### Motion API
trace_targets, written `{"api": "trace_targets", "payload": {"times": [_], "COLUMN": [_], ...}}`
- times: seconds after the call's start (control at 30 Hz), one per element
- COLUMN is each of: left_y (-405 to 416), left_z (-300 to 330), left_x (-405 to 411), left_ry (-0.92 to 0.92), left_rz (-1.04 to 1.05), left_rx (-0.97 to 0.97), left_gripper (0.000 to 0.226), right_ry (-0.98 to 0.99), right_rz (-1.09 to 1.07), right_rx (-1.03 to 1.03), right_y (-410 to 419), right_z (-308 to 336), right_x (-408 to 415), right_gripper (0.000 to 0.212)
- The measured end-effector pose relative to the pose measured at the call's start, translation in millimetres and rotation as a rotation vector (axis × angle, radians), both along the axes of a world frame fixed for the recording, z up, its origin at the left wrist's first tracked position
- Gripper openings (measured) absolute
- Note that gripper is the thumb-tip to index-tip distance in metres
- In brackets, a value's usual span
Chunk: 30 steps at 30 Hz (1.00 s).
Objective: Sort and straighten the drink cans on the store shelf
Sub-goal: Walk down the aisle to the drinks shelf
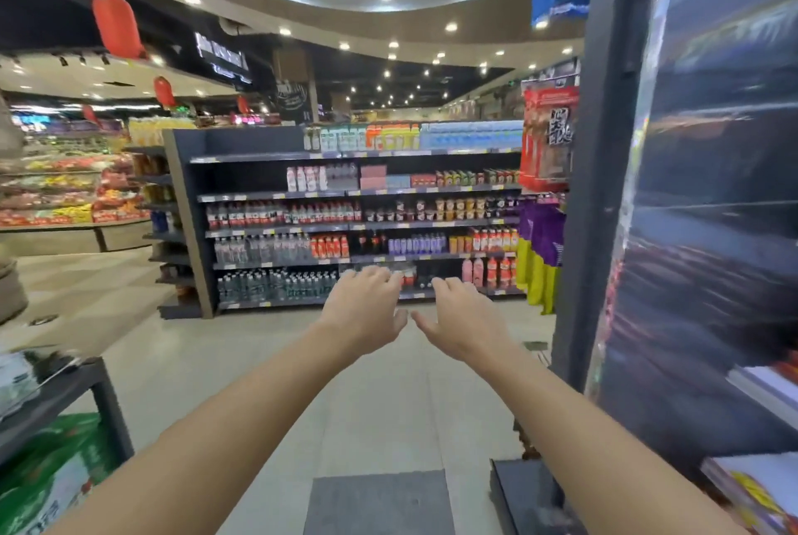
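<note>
We stand in a supermarket: a tall dark shelving unit [345,223] packed with bottled drinks, red paper lanterns [116,25] overhead

Across the aisle floor [380,405] stands a long shelf unit [358,215], its tiers filled with rows of bottles [276,249] and cartons. Left of it, further back, lie produce stands [64,193]. A tall cabinet [691,189] rises close on the right, its contents too blurred to tell, perhaps drinks. A low rack [60,396] sits at the near left. Both hands, left [365,310] and right [464,318], reach forward side by side, thumbs nearly touching, before the shelf unit.
</note>
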<state>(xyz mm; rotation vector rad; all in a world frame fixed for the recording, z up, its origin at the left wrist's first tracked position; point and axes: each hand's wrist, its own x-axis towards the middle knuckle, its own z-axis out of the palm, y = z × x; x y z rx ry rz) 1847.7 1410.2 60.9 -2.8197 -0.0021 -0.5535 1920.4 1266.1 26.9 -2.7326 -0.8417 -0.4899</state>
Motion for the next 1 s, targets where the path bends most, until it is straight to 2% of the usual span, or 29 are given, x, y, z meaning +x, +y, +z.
{"api": "trace_targets", "payload": {"times": [0.27, 0.5, 0.67, 0.83, 1.0], "left_y": [63.0, 122.9, 175.5, 223.9, 266.9], "left_z": [3.4, -29.1, -26.2, -6.8, -29.9], "left_x": [187.5, 358.5, 484.2, 617.2, 716.8], "left_ry": [-0.026, -0.001, -0.071, -0.102, -0.039], "left_rz": [-0.051, -0.087, -0.153, -0.146, -0.135], "left_rx": [-0.102, -0.143, -0.115, -0.105, -0.107], "left_gripper": [0.045, 0.047, 0.045, 0.041, 0.044], "right_ry": [0.028, 0.029, 0.044, 0.026, 0.051], "right_rz": [-0.02, -0.098, -0.132, -0.142, -0.223], "right_rx": [0.018, 0.002, 0.015, 0.013, -0.023], "right_y": [60.1, 105.9, 163.0, 219.9, 241.9], "right_z": [0.0, -20.1, -10.9, 1.5, -4.6], "right_x": [178.9, 343.9, 472.2, 587.4, 688.8], "right_gripper": [0.066, 0.061, 0.046, 0.049, 0.051]}}
